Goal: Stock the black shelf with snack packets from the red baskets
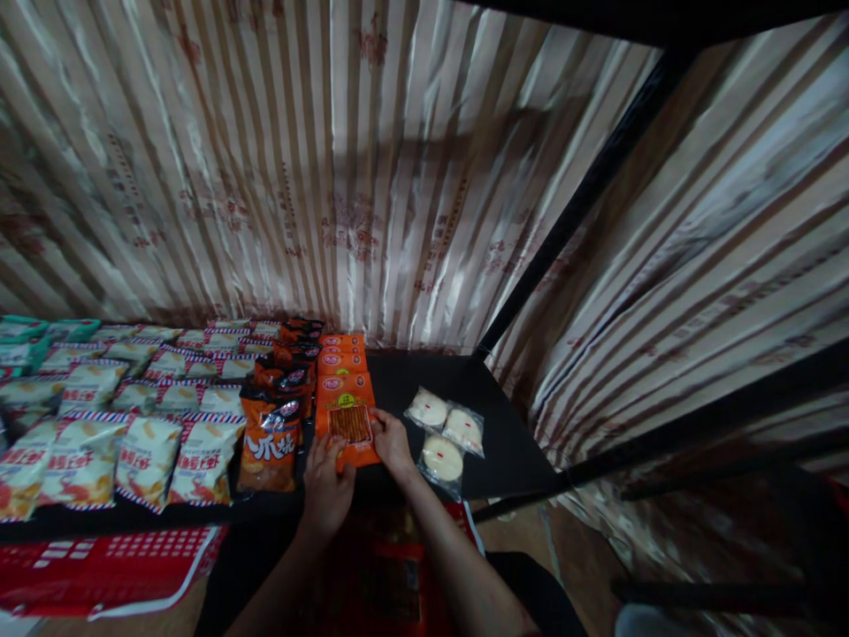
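A flat orange snack packet (345,400) with a clear window lies at the front of a column of like packets on a black shelf (508,442). My left hand (326,482) rests on its lower left corner, fingers wrapped at the edge. On the right edge of the same packet is my right hand (391,441), its thumb and fingers pressed together there. Just left of the column stand dark orange snack bags (269,442). Three round white items in clear wrappers (442,457) lie right of my right hand.
Rows of white and red snack bags (205,458) fill the shelf's left side. Below hangs a red basket (119,566) with a white handle. A black frame post (584,199) slants at the right, before a striped curtain (398,177). Red packages lie below my forearms.
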Demonstrator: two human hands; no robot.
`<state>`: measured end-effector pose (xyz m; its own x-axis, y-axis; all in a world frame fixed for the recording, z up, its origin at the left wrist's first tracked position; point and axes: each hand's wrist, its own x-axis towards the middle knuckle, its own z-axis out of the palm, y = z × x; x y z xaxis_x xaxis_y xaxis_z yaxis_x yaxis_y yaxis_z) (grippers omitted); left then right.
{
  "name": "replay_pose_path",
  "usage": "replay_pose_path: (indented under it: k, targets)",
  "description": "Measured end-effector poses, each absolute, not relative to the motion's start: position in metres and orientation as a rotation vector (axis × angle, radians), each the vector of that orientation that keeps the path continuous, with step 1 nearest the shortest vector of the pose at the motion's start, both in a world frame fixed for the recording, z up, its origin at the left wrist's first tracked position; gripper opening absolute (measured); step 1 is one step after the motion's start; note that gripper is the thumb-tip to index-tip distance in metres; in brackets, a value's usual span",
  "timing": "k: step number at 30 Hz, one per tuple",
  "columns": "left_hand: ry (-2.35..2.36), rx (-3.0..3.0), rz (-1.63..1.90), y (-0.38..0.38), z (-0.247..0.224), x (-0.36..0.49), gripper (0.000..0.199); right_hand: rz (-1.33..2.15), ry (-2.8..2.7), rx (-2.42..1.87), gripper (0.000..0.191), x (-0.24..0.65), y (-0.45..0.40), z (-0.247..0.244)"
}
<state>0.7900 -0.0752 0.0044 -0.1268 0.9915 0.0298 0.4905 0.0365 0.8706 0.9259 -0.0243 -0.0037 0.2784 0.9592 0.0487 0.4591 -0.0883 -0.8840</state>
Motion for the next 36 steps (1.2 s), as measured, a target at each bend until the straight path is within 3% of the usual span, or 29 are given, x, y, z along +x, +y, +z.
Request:
replay_pose_path:
  k: [18,36]
  targets:
    - [1.803,1.952,0.869,-0.059,0.015,0.803,0.035,0.701,-1.386,-1.761,0.034,0.925,-0.003,-0.006]
    - [1.987,2.089,0.523,0.059,0.021,0.826,0.049,0.622,-1.406,-1.711,0.032,0.928,-0.001,-0.019]
